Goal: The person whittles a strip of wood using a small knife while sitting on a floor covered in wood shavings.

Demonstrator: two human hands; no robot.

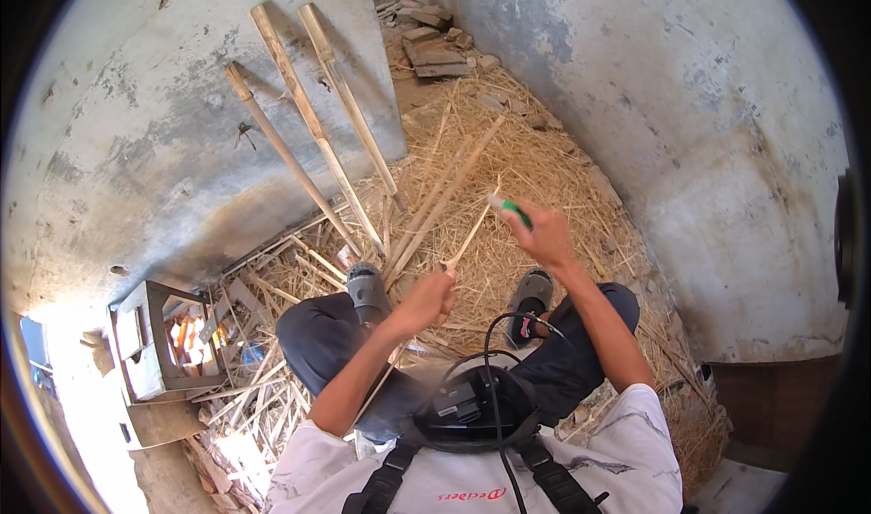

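Observation:
My left hand [434,298] grips a thin pale wooden strip [467,242] that slants up and forward from between my bent legs. Above and to its right, my right hand [543,234] is closed on a green-handled tool [513,209], whose end lies against or just beside the strip's upper part; I cannot tell whether they touch. Shavings and straw [544,169] cover the floor around my two grey sandals.
Three long split poles [299,106] lean on the left wall [127,151]; more slats [431,205] lie ahead. Broken bricks [435,56] are piled at the back. A metal box frame [150,389] stands at lower left by a bright opening. A weathered wall [689,133] rises on the right.

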